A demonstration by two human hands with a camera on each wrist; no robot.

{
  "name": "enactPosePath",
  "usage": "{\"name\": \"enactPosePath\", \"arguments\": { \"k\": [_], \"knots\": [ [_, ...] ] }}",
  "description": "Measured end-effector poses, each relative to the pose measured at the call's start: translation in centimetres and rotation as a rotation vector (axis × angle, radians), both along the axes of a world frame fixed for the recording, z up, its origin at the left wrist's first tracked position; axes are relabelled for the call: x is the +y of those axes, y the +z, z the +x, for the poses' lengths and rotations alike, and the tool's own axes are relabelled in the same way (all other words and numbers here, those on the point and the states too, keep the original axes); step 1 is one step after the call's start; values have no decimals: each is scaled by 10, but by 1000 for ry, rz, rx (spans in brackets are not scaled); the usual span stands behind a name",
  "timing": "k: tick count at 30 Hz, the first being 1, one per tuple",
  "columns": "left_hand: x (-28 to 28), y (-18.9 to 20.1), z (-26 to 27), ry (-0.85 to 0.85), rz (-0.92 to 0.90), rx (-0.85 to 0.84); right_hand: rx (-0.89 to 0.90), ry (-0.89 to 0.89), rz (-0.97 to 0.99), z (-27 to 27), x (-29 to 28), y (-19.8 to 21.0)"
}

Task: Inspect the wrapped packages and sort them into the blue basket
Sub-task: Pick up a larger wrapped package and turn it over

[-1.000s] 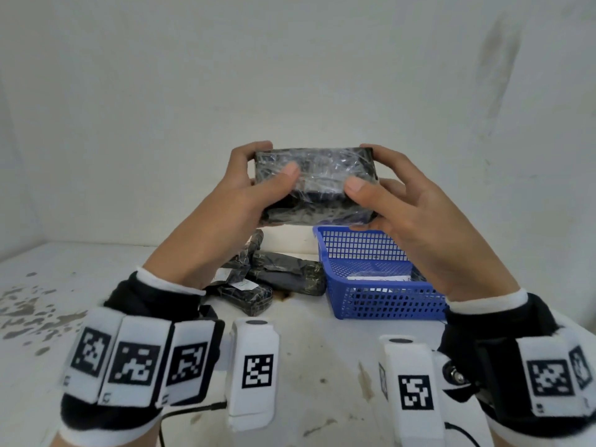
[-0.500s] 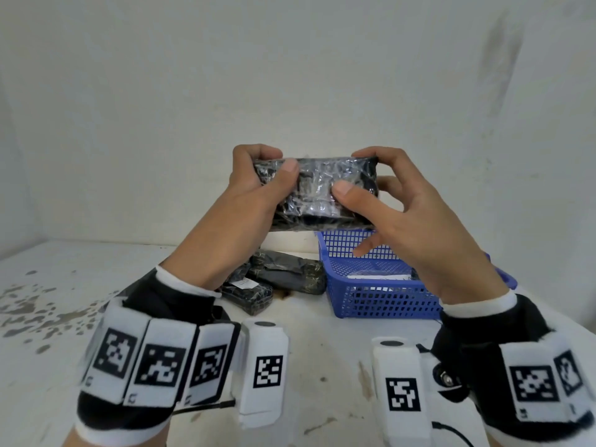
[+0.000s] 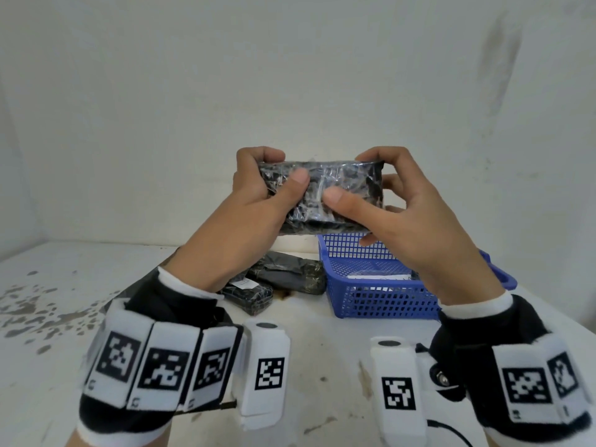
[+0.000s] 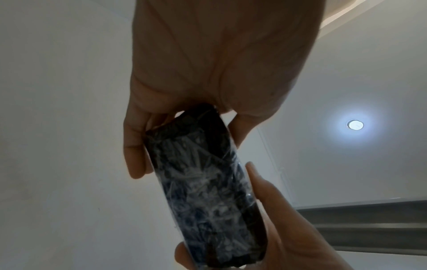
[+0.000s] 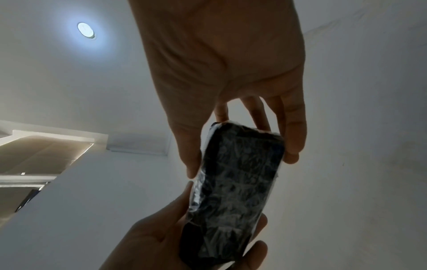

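A black package wrapped in clear crinkled film [image 3: 325, 191] is held up in front of the wall, above the far left corner of the blue basket [image 3: 380, 304]. My left hand [image 3: 258, 195] grips its left end, thumb on the near face. My right hand [image 3: 387, 201] pinches its right end between thumb and fingers. The left wrist view shows the package [image 4: 205, 190] from below, between both hands. So does the right wrist view, with the package [image 5: 233, 184] against the ceiling. White-labelled items lie in the basket, only partly visible.
Two more black wrapped packages [image 3: 287, 275] [image 3: 250, 296] lie on the stained white table [image 3: 316, 350] just left of the basket. White walls close the back and right. A cable [image 3: 451, 430] runs along the table's near edge.
The package has been turned and tilted in both hands, and the hands have dropped slightly. My right thumb has slid left along its near face, and the fingers have shifted their hold.
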State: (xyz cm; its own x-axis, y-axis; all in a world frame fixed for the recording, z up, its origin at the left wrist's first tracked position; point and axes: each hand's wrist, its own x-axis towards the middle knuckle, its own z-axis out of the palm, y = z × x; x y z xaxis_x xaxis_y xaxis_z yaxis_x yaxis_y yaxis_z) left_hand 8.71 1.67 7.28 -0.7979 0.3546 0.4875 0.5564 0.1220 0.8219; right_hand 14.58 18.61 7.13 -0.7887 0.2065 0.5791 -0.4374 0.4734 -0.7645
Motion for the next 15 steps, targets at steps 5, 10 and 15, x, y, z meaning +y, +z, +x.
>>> {"name": "enactPosePath", "arguments": {
  "k": [5,10,15],
  "knots": [
    [0,-1,-1,42,-10,-34,31,-75,62,-1,5,-1],
    [-6,-1,-5,49,92,-4,-32,-66,93,-2,7,-3],
    [-8,0,-6,-10,110,-46,18,77,-98,1,10,3]
  ]
}}
